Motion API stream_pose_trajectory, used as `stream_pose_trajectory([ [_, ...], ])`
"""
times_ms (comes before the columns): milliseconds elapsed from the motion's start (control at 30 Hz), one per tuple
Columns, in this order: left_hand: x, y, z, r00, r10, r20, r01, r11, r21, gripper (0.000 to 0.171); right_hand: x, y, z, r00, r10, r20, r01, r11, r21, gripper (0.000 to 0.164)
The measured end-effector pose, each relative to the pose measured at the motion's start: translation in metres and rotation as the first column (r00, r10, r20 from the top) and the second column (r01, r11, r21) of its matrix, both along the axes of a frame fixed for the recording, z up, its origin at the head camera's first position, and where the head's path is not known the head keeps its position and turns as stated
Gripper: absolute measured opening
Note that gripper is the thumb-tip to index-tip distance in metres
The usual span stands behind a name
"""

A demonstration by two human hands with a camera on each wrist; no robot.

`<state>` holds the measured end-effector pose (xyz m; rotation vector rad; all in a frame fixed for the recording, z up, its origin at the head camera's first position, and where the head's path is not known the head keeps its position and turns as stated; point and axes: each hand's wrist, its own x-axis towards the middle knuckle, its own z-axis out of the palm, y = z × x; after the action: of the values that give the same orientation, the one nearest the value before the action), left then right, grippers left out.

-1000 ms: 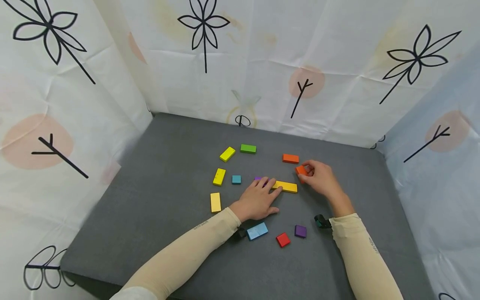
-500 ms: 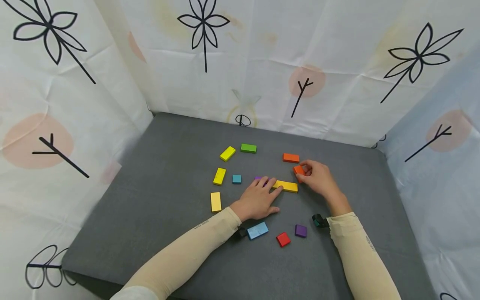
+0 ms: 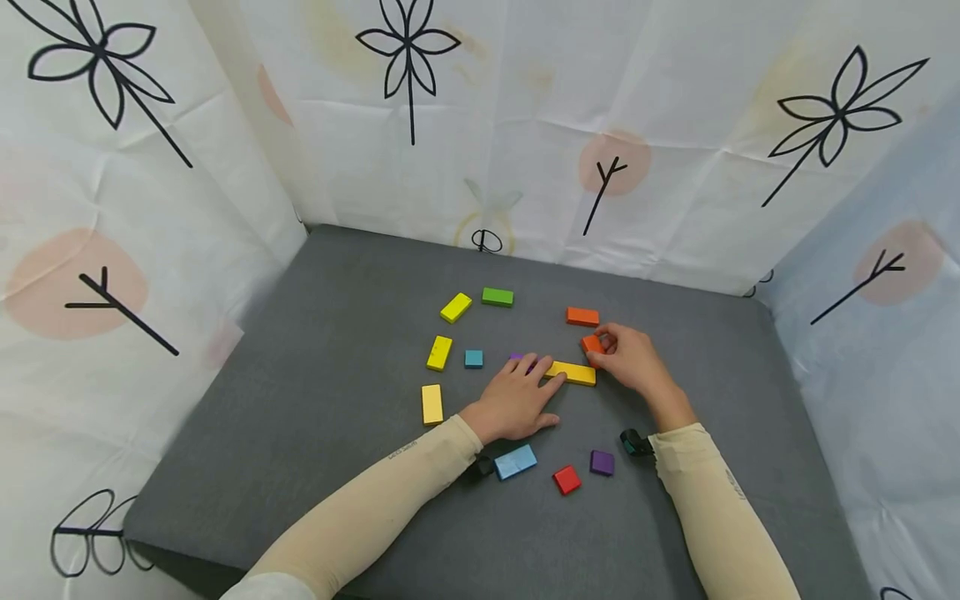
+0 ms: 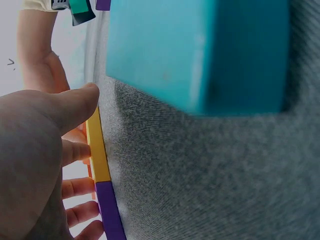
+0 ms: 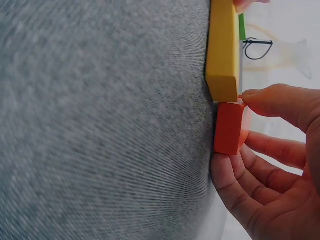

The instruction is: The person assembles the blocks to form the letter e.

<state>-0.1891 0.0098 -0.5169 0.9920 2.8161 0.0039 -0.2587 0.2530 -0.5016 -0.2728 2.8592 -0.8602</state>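
My left hand (image 3: 516,403) lies palm down with fingers spread. Its fingertips rest on a long amber block (image 3: 576,374) and on a purple block (image 3: 517,357) mostly hidden beneath them. The left wrist view shows the purple block (image 4: 109,207) end to end with the amber one (image 4: 98,150). My right hand (image 3: 632,360) pinches an orange block (image 3: 590,344) between thumb and fingers at the amber block's right end. In the right wrist view the orange block (image 5: 229,129) stands right by the amber block's end, low at the table surface.
Another orange block (image 3: 582,317) lies just behind. A green block (image 3: 497,297), several yellow blocks (image 3: 438,353) and a small teal block (image 3: 473,359) lie to the left. Nearer are a light-blue block (image 3: 515,462), a red block (image 3: 567,480) and a purple cube (image 3: 602,463). Patterned curtains surround the grey table (image 3: 315,400).
My right hand has slid the orange block a little to the left, up to the amber block's right end. My left hand has stayed in place.
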Motion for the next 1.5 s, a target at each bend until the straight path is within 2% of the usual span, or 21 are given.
stream_pose_trajectory([
  [267, 0.0015, 0.0013, -0.0001, 1.0, -0.008, -0.001, 0.008, 1.0, 0.007, 0.075, -0.0004, 0.0, -0.0028, 1.0, -0.001, 0.015, 0.0, 1.0, 0.029, 0.045],
  [533, -0.0028, 0.0016, -0.0001, 1.0, -0.012, -0.018, 0.012, 1.0, -0.01, 0.076, -0.0029, 0.0006, -0.0012, 1.0, -0.002, 0.004, 0.002, 1.0, 0.024, 0.046],
  [1133, -0.0003, -0.0012, 0.0002, 1.0, -0.009, 0.012, 0.009, 1.0, 0.011, 0.074, -0.0004, -0.001, -0.0045, 1.0, -0.004, 0.016, 0.004, 1.0, 0.026, 0.047],
  [1500, -0.0025, -0.0017, 0.0001, 1.0, -0.008, 0.001, 0.008, 1.0, 0.018, 0.073, -0.0013, -0.0033, -0.0047, 1.0, -0.014, 0.01, 0.014, 0.999, 0.03, 0.048],
])
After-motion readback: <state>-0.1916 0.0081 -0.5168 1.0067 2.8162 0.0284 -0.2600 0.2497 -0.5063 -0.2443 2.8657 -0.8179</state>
